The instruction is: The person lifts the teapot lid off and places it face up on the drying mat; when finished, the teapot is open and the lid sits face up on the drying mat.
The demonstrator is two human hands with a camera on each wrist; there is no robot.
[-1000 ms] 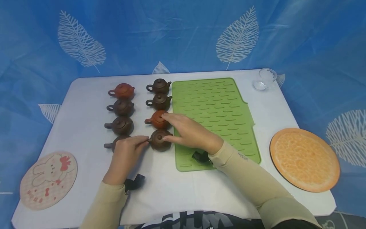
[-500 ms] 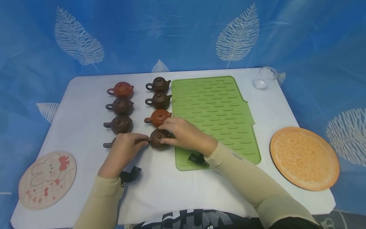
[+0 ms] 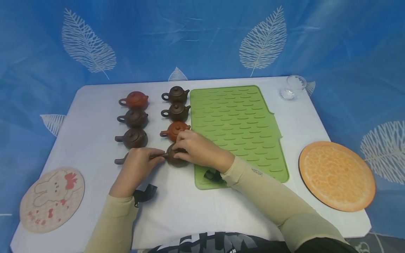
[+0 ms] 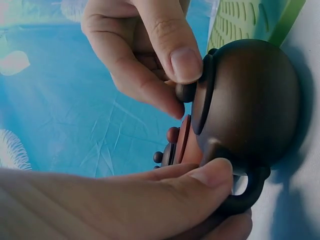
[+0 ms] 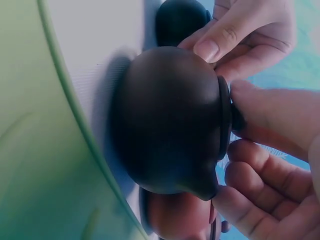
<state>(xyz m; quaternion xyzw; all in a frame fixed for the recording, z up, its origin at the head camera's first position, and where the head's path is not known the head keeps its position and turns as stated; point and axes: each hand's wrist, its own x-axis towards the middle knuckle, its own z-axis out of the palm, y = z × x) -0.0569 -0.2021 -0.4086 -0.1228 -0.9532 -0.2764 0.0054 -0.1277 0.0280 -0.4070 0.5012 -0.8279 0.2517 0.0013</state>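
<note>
Sitting upright on the white tabletop, the brown teapot is nearest the person in the right-hand row, just beside the green mat. Lid on top; can't tell if fully seated. Left hand: grip closed to a narrow pinch, thumb and finger on the teapot's handle. Left forearm comes up from the near edge, wrist bent, back of hand up, fingers toward the right. Right hand: grip closed small too, thumb and finger pinching the lid's knob from above; remaining fingers loosely curled, one close by the spout, contact unclear. Right forearm slants in from the near right, over the mat's near part.

Directly behind: red teapot, then two dark teapots. Left-hand row has four more, red one farthest, nearest one partly hidden by the left hand. Further out: rabbit-print mat at left, round orange mat at right, clear glassware at far right, blue leaf-print cloth behind.
</note>
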